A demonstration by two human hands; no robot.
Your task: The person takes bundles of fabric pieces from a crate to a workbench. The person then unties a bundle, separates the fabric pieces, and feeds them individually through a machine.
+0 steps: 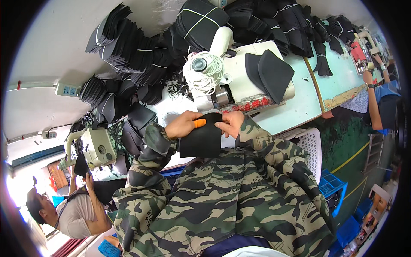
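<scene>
A black sheet piece (200, 143), foam or thick fabric, hangs from both my hands in front of my chest. My left hand (183, 124) pinches its upper left edge, with an orange cover on the thumb. At the upper right edge, my right hand (231, 124) has its thumb and fingers closed on the same piece. Just beyond my hands stands a white sewing machine (257, 107) with red worn patches. Two curved black panels (274, 77) lie on its bed, and a coil of white cord (209, 73) hangs on its upright part.
Tied stacks of black panels (201, 23) line the back of the white table (295, 113). A white plastic basket (314, 150) stands at my right, near a blue crate (332, 186). Co-workers sit at machines on the left (79, 210) and far right (381, 103).
</scene>
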